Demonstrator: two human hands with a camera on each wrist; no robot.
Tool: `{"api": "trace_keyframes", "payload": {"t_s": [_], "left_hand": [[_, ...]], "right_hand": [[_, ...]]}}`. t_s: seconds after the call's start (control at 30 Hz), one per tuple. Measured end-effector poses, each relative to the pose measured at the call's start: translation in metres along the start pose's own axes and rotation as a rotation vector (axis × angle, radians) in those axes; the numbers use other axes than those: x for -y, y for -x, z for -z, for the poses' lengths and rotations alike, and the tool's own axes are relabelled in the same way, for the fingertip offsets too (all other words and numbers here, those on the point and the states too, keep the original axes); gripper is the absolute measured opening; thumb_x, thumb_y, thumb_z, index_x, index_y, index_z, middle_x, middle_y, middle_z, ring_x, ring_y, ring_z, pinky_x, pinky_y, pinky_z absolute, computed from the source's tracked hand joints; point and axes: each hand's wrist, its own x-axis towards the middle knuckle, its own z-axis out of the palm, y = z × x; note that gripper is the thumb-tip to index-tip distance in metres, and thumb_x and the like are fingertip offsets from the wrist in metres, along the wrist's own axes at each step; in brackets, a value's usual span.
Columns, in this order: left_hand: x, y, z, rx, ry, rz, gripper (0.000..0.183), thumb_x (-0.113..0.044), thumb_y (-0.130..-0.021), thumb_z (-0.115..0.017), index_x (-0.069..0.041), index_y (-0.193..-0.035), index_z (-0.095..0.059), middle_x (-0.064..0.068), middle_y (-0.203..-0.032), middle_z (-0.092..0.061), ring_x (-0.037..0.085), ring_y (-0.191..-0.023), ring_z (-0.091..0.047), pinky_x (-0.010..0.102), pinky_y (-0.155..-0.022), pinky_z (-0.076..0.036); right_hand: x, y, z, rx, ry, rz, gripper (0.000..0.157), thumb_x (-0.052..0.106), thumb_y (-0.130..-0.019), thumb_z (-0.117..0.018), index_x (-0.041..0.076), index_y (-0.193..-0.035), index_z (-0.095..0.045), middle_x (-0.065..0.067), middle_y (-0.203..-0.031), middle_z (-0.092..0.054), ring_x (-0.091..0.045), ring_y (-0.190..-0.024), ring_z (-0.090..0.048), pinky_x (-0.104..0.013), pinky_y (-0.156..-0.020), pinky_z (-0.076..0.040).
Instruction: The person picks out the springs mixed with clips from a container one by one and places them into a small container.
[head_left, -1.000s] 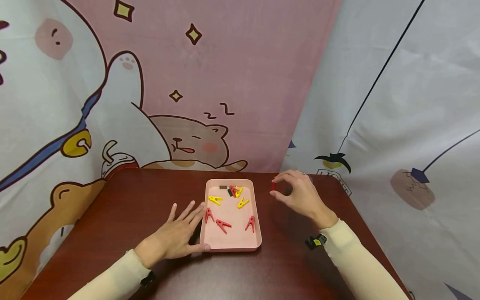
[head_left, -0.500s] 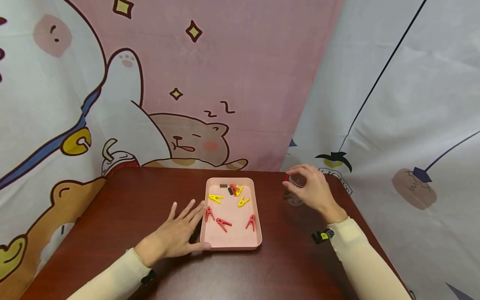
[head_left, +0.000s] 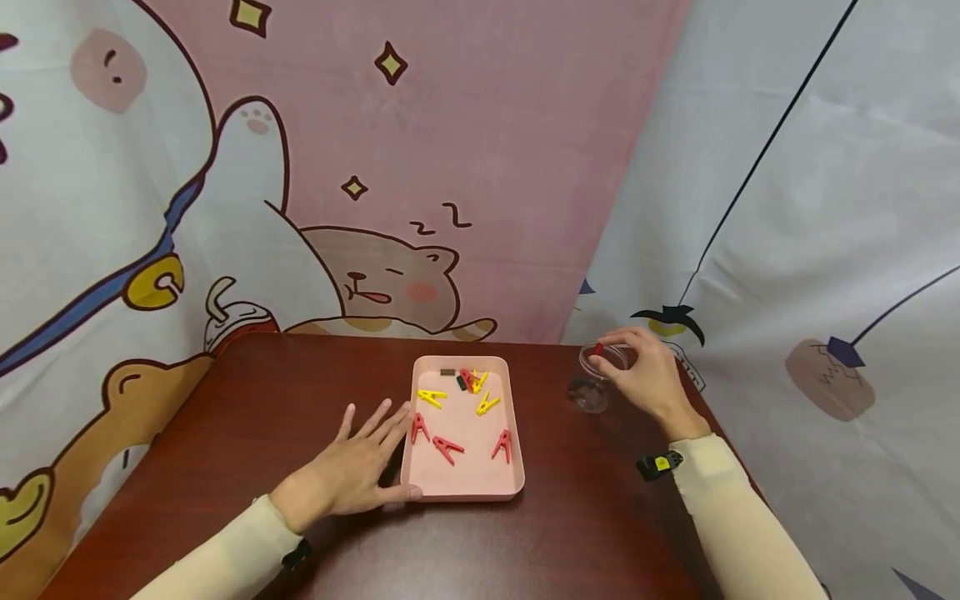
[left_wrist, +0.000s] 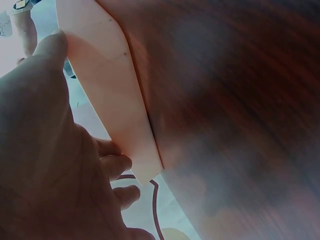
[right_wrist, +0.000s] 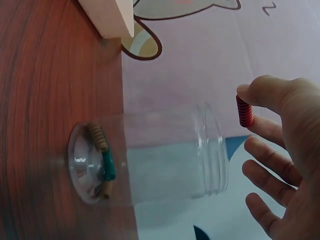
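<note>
My right hand (head_left: 643,375) pinches a small red ribbed cylinder, like a coil spring (right_wrist: 244,111), between thumb and forefinger. It holds the piece just above the mouth of a clear jar (right_wrist: 165,157); the other fingers are spread apart. The jar stands upright on the table, with brown and green ribbed pieces (right_wrist: 108,162) at its bottom. My left hand (head_left: 347,477) lies with straight fingers and thumb against the left side of a pink tray (head_left: 472,479). In the left wrist view its fingertips (left_wrist: 120,162) touch the tray wall.
Inside the tray lie several red clips (head_left: 447,450) and yellow clips (head_left: 431,398). A brown ribbed piece (head_left: 447,372) and a dark green one (head_left: 461,383) lie near its far end. The dark wooden table (head_left: 300,400) meets a printed cloth backdrop (head_left: 510,167) behind.
My right hand has moved right from beside the tray to above the jar, still pinching the red coil. The jar, earlier hidden behind the hand, now shows. My left hand has stayed put.
</note>
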Motion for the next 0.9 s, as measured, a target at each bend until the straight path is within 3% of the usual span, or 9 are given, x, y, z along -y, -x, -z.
{"api": "trace_keyframes", "payload": {"t_s": [0.13,0.53,0.9], "left_hand": [[0.000,0.000,0.000,-0.003,-0.004,-0.003,0.123,-0.090,-0.101,-0.063,-0.010,-0.187,-0.026,0.010,-0.197,-0.024,0.045,-0.184,-0.019,0.089,-0.139,-0.009],[-0.001,0.001,0.000,-0.005,0.000,-0.002,0.123,-0.089,-0.101,-0.064,-0.010,-0.186,-0.026,0.011,-0.197,-0.024,0.045,-0.183,-0.020,0.090,-0.138,-0.009],[-0.001,0.000,0.000,0.006,0.002,0.008,0.123,-0.091,-0.101,-0.063,-0.011,-0.187,-0.025,0.010,-0.197,-0.023,0.045,-0.184,-0.019,0.089,-0.139,-0.008]], "right_hand": [[-0.010,0.000,0.001,0.013,-0.027,-0.045,0.035,0.024,-0.097,-0.098,0.007,-0.125,-0.086,-0.020,-0.136,-0.077,-0.046,-0.134,-0.070,-0.072,-0.114,-0.053],[-0.023,0.003,-0.001,0.046,-0.035,-0.116,0.039,0.030,-0.099,-0.097,0.003,-0.125,-0.086,-0.021,-0.135,-0.078,-0.047,-0.133,-0.071,-0.069,-0.113,-0.054],[-0.026,0.005,-0.002,0.066,-0.031,-0.157,0.039,0.037,-0.101,-0.095,0.007,-0.125,-0.088,-0.019,-0.138,-0.078,-0.038,-0.118,-0.072,-0.045,-0.093,-0.055]]}}
